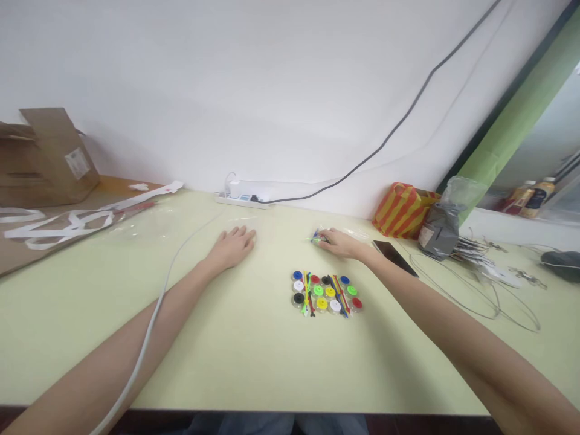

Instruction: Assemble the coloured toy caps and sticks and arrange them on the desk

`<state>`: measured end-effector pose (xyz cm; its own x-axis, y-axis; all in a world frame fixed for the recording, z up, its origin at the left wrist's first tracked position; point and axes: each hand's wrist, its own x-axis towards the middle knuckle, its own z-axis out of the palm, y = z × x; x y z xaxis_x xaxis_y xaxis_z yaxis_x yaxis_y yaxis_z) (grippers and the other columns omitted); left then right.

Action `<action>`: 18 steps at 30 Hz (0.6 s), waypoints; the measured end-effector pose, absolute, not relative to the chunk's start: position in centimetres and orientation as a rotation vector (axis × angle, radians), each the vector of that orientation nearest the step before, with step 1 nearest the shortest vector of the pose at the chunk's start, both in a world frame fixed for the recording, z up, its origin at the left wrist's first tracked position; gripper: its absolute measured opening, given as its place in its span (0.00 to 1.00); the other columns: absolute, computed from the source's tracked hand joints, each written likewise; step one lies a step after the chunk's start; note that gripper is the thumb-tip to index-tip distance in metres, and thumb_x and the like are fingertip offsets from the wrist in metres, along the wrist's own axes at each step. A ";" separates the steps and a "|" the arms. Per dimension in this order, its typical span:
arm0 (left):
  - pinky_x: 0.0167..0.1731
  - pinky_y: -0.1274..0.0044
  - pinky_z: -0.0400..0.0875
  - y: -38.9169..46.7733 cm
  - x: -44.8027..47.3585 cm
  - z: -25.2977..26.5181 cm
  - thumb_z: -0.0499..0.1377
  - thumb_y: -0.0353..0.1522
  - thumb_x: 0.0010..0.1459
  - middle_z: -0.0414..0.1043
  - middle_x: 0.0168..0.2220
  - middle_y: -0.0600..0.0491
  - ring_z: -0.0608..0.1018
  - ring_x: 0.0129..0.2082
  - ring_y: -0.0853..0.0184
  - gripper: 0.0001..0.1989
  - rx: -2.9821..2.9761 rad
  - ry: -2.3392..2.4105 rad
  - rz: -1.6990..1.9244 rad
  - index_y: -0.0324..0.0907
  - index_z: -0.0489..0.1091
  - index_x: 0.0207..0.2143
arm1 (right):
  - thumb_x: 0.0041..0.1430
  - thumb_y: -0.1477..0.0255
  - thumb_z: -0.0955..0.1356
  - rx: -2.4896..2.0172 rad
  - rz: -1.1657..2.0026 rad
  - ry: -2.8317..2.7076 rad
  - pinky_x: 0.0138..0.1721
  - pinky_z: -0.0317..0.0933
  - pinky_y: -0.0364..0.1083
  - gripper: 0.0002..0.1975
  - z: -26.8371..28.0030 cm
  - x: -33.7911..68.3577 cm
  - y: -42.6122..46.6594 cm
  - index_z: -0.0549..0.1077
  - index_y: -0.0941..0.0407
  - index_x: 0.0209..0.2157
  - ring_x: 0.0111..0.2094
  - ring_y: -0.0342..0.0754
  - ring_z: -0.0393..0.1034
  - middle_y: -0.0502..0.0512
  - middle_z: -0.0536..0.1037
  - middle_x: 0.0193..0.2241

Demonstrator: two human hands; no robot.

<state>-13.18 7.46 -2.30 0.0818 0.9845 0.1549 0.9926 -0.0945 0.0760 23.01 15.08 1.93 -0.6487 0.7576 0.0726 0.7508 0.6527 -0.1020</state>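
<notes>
My left hand (233,246) lies palm down on the pale table, fingers apart, holding nothing. A thin sheet of clear plastic (240,221) is by its fingertips. To the right, my right hand (339,243) has its fingers closed on small coloured plastic pieces (315,238); blue and bright green parts stick out, the rest is hidden. Nearer me is a close-set group of clear round pieces with coloured discs, among them a yellow disc (321,304) and a black disc (298,298). Between them lie thin arrow-shaped strips (336,290) in several colours.
A phone (395,258) lies beside my right forearm, with a striped bag (403,210) and a grey bag (439,229) behind. A power strip (242,200) stands against the wall. A white cable (163,284) crosses my left forearm. Far left is a cardboard box (49,160).
</notes>
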 end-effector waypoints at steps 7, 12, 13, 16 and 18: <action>0.65 0.51 0.50 7.2 -13.0 -2.2 0.40 0.41 0.70 0.49 0.71 0.43 0.54 0.70 0.50 0.28 -2.266 -2.095 -0.282 0.45 0.57 0.68 | 0.62 0.69 0.68 -1.118 0.040 -2.758 0.46 0.62 0.48 0.16 1.6 19.9 14.1 0.70 0.58 0.51 0.43 0.55 0.72 0.65 0.76 0.45; 0.68 0.55 0.45 6.9 -12.2 -2.2 0.42 0.36 0.69 0.48 0.71 0.44 0.49 0.72 0.51 0.28 -2.215 -1.977 -0.352 0.42 0.54 0.69 | 0.62 0.70 0.67 -0.924 0.372 -2.535 0.47 0.65 0.49 0.14 1.9 20.3 12.6 0.71 0.56 0.49 0.46 0.53 0.73 0.60 0.78 0.47; 0.68 0.56 0.43 6.8 -11.7 -2.1 0.42 0.35 0.69 0.48 0.71 0.44 0.48 0.72 0.52 0.28 -2.219 -1.920 -0.385 0.42 0.54 0.69 | 0.62 0.69 0.67 -0.906 0.476 -2.434 0.46 0.66 0.48 0.14 1.9 20.6 12.2 0.71 0.56 0.49 0.45 0.52 0.73 0.59 0.78 0.47; 0.69 0.57 0.42 5.9 -9.5 -1.8 0.41 0.36 0.70 0.47 0.72 0.45 0.47 0.72 0.55 0.27 -2.285 -1.784 -0.516 0.42 0.54 0.69 | 0.63 0.62 0.67 -0.870 0.765 -2.055 0.38 0.69 0.46 0.13 1.8 21.7 11.0 0.72 0.54 0.45 0.44 0.51 0.74 0.57 0.78 0.46; 0.69 0.58 0.43 5.0 -7.4 -1.6 0.41 0.37 0.71 0.46 0.72 0.46 0.48 0.72 0.57 0.27 -2.389 -1.710 -0.583 0.43 0.52 0.69 | 0.61 0.58 0.68 -0.812 0.958 -1.731 0.34 0.70 0.46 0.15 1.7 22.1 10.1 0.72 0.54 0.43 0.44 0.52 0.75 0.57 0.78 0.45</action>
<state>-7.41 5.00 -1.57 0.2766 0.8774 0.3919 0.9342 -0.3412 0.1045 22.13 10.14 1.67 -0.3158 0.8502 0.4212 0.0950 0.4700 -0.8776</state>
